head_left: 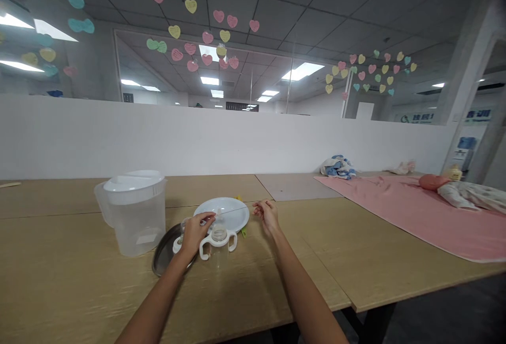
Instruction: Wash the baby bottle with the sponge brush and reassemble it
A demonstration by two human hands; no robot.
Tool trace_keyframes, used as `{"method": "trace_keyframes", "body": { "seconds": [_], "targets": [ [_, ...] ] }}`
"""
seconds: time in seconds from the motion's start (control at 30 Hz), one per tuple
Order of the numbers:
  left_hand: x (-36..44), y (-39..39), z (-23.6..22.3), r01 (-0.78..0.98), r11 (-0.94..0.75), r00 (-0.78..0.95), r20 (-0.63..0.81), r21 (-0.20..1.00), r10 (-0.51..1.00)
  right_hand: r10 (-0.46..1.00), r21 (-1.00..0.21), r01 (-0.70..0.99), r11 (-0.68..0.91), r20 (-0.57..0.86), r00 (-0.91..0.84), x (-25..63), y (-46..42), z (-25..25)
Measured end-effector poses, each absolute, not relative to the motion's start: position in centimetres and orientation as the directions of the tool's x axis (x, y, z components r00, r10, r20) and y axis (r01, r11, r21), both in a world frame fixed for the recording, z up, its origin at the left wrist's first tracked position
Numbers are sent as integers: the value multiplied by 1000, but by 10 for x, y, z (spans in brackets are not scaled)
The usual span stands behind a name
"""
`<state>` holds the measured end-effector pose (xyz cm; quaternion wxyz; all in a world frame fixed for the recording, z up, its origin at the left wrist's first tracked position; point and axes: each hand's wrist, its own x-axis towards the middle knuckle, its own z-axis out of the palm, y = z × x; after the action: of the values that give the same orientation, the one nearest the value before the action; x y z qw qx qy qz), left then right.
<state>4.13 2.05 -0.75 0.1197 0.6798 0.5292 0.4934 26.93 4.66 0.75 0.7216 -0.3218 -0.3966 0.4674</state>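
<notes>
A thin, wire-like stick (235, 210) stretches between my two hands, above a white plate (242, 225). My left hand (194, 232) is closed, its fingertips pinched at the stick's left end, where a small pale piece is too blurred to name. At the other end, the fingers of my right hand (267, 215) are curled and pinched on the stick. Just below stands a clear baby bottle (219, 254), upright and uncapped, with a white two-handled ring (233, 241) around its neck. Partly behind my left wrist, a white ring-like part (177, 245) lies in a dark round tray (161, 259).
A lidded translucent pitcher (138, 223) stands left of the tray. Yellow and green bits show at the plate's edge. On the right, a pink cloth (415, 207) covers the table, with a bundled blue-and-white cloth (338, 167) behind. A low white wall (237, 144) borders the far side.
</notes>
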Motion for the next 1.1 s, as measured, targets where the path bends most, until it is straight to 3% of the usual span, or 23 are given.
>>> {"method": "trace_keyframes", "body": {
  "seconds": [1.1],
  "targets": [
    [41,20,-7,608,-416,-40,549,676,835,913,-872,-316,373,285,292,270,49,4]
  ]
}}
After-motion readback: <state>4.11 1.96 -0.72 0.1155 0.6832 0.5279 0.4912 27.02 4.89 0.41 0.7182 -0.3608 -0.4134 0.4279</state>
